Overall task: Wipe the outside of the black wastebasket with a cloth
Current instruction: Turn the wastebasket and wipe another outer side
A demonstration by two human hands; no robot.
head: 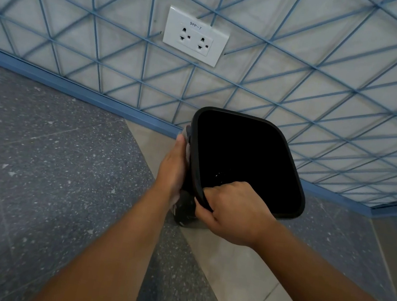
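The black wastebasket (pixel 247 157) stands on the floor close to the wall, its square open mouth facing the camera. My right hand (pixel 228 209) grips the near corner of its rim, fingers curled inside and thumb outside. My left hand (pixel 173 167) lies flat against the basket's left outer wall, pressing a grey cloth (pixel 187 146) onto it. Only a thin strip of the cloth shows between the hand and the rim, plus a bit below the wrist. The basket's outer sides are mostly hidden.
A pale wall with a blue triangular line pattern rises just behind the basket, with a white double socket plate (pixel 195 36) on it. A blue skirting board (pixel 73 88) runs along the base. The floor is dark speckled stone (pixel 37 166) with a beige tiled strip (pixel 239 271).
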